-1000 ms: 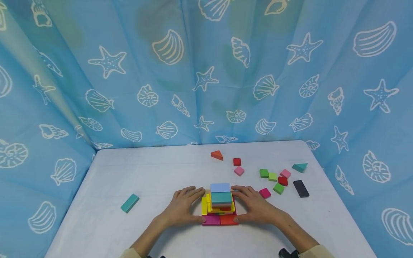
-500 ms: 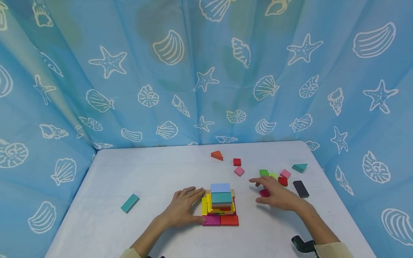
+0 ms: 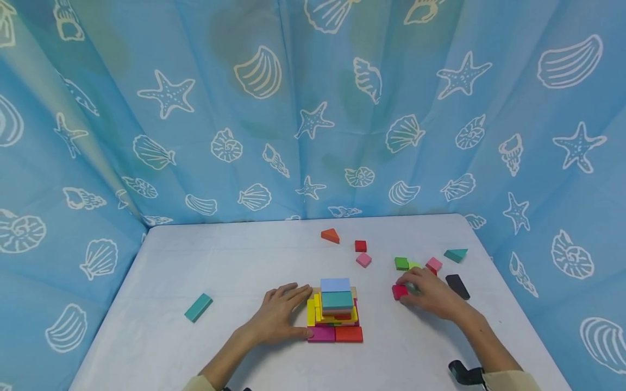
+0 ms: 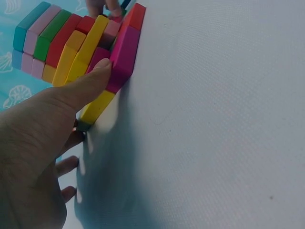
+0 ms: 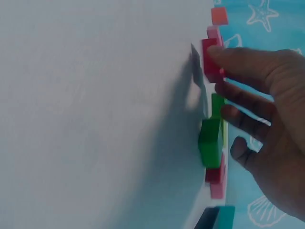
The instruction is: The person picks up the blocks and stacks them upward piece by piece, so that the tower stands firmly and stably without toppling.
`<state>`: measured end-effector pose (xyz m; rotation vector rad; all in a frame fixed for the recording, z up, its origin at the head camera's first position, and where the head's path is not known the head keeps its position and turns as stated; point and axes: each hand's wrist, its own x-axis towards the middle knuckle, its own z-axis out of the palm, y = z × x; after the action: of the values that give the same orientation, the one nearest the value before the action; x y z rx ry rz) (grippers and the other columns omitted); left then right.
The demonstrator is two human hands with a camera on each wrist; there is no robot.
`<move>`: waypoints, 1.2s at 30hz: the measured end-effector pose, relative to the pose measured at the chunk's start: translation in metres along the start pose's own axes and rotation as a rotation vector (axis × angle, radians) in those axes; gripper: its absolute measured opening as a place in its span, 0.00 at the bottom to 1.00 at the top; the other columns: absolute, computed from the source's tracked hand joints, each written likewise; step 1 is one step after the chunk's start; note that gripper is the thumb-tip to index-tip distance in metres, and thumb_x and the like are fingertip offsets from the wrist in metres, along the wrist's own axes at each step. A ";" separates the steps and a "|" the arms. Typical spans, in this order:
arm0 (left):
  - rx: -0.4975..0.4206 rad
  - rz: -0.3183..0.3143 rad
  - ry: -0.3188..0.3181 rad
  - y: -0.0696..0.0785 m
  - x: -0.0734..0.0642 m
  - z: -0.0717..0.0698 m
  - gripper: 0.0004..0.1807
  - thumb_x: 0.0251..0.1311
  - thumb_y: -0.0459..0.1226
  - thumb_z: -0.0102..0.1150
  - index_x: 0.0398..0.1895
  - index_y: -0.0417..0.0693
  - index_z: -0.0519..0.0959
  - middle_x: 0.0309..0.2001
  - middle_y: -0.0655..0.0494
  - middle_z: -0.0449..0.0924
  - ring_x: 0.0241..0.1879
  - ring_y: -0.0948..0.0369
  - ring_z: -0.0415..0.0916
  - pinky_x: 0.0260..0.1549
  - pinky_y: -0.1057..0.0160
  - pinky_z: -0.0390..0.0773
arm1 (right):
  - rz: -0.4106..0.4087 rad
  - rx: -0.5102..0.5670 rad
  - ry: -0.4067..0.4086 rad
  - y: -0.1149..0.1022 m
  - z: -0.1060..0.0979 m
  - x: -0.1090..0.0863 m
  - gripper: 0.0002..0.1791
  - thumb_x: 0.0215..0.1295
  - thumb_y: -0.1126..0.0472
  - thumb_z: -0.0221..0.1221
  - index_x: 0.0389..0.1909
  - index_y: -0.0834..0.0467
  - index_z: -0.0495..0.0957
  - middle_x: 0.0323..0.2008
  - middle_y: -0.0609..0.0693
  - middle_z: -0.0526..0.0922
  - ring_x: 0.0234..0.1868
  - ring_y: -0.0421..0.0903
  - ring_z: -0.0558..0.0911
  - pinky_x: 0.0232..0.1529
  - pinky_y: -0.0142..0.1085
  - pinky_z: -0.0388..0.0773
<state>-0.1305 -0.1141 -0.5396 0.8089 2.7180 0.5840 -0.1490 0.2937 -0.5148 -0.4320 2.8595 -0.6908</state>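
A layered stack of coloured wooden blocks [image 3: 337,301] stands near the front middle of the table, yellow, red, teal and pale blue in its upper layers. My left hand [image 3: 277,316] rests along its left side with fingers spread. In the left wrist view its thumb [image 4: 97,74] lies against the magenta block [image 4: 125,55] at the base. To the right of the stack, my right hand [image 3: 431,293] pinches a small crimson block [image 3: 398,292]. In the right wrist view the thumb lies on that block [image 5: 208,62], while the other fingers hang loosely curved.
Small green [image 3: 401,264] and pink [image 3: 434,264] blocks lie around the right hand. A black block [image 3: 457,286] and a teal triangle [image 3: 456,254] are farther right. Red [image 3: 360,246], pink [image 3: 364,260] and orange [image 3: 330,235] pieces lie behind the stack; a teal block [image 3: 198,308] lies left.
My right hand has left the stack's right side, moved right to the loose blocks and taken hold of the crimson block. The left hand stays at the stack.
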 end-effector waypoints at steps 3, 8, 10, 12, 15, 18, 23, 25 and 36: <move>0.001 0.002 -0.003 -0.001 0.001 0.000 0.54 0.50 0.71 0.61 0.79 0.63 0.58 0.77 0.63 0.59 0.76 0.51 0.51 0.69 0.35 0.54 | -0.018 0.018 0.025 -0.012 -0.003 0.003 0.24 0.57 0.55 0.73 0.55 0.49 0.81 0.51 0.49 0.81 0.52 0.50 0.79 0.44 0.42 0.84; 0.000 0.009 -0.007 -0.002 0.001 0.002 0.54 0.50 0.71 0.61 0.79 0.63 0.57 0.77 0.63 0.58 0.77 0.51 0.51 0.69 0.35 0.54 | -0.088 0.106 0.104 -0.046 -0.011 0.007 0.26 0.56 0.51 0.74 0.57 0.46 0.80 0.49 0.42 0.82 0.48 0.45 0.80 0.43 0.40 0.84; -0.001 0.011 -0.007 -0.002 0.002 0.002 0.54 0.50 0.72 0.61 0.79 0.64 0.57 0.77 0.63 0.58 0.77 0.51 0.51 0.69 0.35 0.54 | -0.128 0.142 0.151 -0.061 -0.014 0.007 0.27 0.56 0.48 0.74 0.57 0.43 0.80 0.49 0.39 0.82 0.47 0.43 0.80 0.43 0.40 0.83; -0.005 0.011 -0.006 -0.002 0.002 0.002 0.54 0.50 0.72 0.61 0.79 0.64 0.57 0.77 0.63 0.58 0.77 0.52 0.50 0.69 0.35 0.54 | -0.167 0.179 0.196 -0.076 -0.017 0.008 0.27 0.55 0.46 0.73 0.58 0.41 0.80 0.49 0.37 0.82 0.45 0.41 0.80 0.43 0.39 0.83; -0.008 0.011 -0.003 -0.002 0.002 0.002 0.54 0.50 0.72 0.61 0.79 0.64 0.57 0.77 0.64 0.59 0.77 0.52 0.51 0.69 0.34 0.54 | -0.227 0.249 0.247 -0.095 -0.019 0.008 0.28 0.55 0.48 0.74 0.58 0.40 0.80 0.48 0.35 0.82 0.43 0.38 0.78 0.40 0.35 0.80; -0.002 0.010 -0.002 -0.002 0.002 0.002 0.54 0.50 0.71 0.62 0.79 0.64 0.57 0.77 0.63 0.59 0.77 0.51 0.51 0.69 0.34 0.54 | -0.276 0.311 0.245 -0.110 -0.017 0.009 0.27 0.55 0.51 0.74 0.57 0.41 0.81 0.47 0.35 0.81 0.43 0.39 0.78 0.39 0.35 0.80; 0.000 0.006 -0.005 -0.003 0.002 0.001 0.54 0.50 0.70 0.64 0.79 0.64 0.57 0.77 0.63 0.59 0.76 0.51 0.51 0.68 0.34 0.55 | -0.285 0.341 0.186 -0.124 -0.006 0.013 0.24 0.56 0.50 0.73 0.55 0.39 0.82 0.46 0.34 0.80 0.46 0.42 0.78 0.42 0.40 0.82; -0.001 0.005 -0.006 -0.003 0.001 0.001 0.54 0.50 0.69 0.64 0.79 0.64 0.57 0.77 0.63 0.59 0.77 0.51 0.51 0.68 0.34 0.55 | -0.279 0.346 0.178 -0.126 -0.002 0.014 0.24 0.56 0.49 0.73 0.55 0.39 0.82 0.46 0.34 0.80 0.47 0.44 0.79 0.44 0.41 0.82; -0.015 0.001 -0.004 -0.003 0.000 0.002 0.54 0.50 0.70 0.62 0.79 0.64 0.57 0.77 0.63 0.59 0.77 0.51 0.50 0.69 0.34 0.54 | -0.250 0.365 0.149 -0.129 0.008 0.019 0.25 0.56 0.45 0.73 0.56 0.40 0.81 0.48 0.33 0.79 0.48 0.40 0.77 0.48 0.49 0.82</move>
<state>-0.1318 -0.1161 -0.5425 0.8077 2.7064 0.6010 -0.1344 0.1746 -0.4637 -0.7105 2.7458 -1.3120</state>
